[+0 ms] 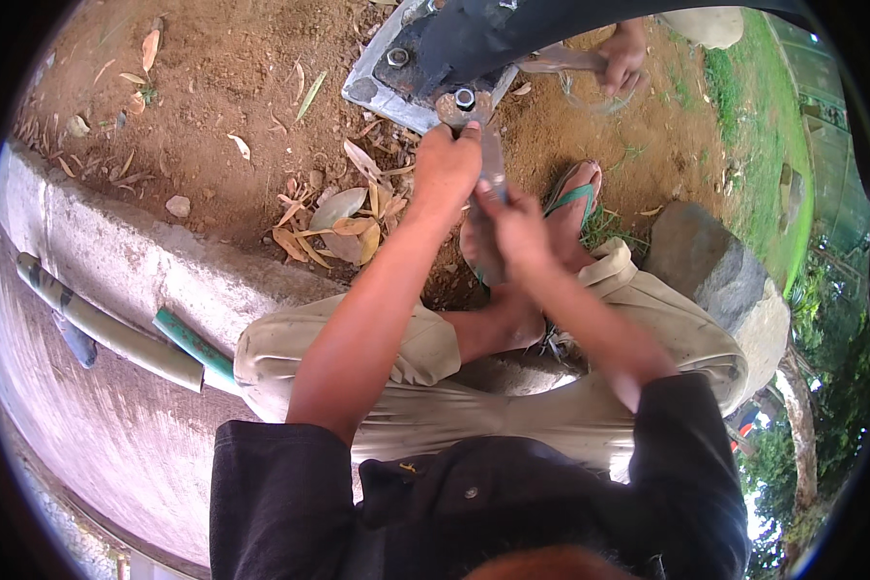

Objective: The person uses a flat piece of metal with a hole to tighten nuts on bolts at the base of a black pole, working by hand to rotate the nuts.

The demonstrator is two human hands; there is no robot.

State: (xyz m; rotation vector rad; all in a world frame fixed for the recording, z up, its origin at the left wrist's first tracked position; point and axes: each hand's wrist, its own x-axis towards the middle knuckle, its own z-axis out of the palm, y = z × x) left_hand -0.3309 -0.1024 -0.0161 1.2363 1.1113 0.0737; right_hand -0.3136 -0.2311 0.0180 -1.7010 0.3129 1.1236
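A wrench (491,155) sits with its rusty head around a bolt's nut (464,100) on the near corner of a grey metal base plate (362,89). My left hand (445,166) is closed at the wrench's head, thumb pressed beside the nut. Lower down, my right hand (518,230) wraps round the handle, slightly blurred. From the plate rises a thick dark post (493,39). A second nut (397,58) shows on the plate's left side. Across from me, another person's hand (624,60) holds a flat metal tool (563,60) near the post.
Dry leaves (353,227) lie on the soil by the plate. My sandaled foot (577,188) is close to my right hand. A big rock (710,261) stands at right. A concrete curb (145,232) runs along the left, with a green pipe (191,343) and a pale pole (111,319) beyond.
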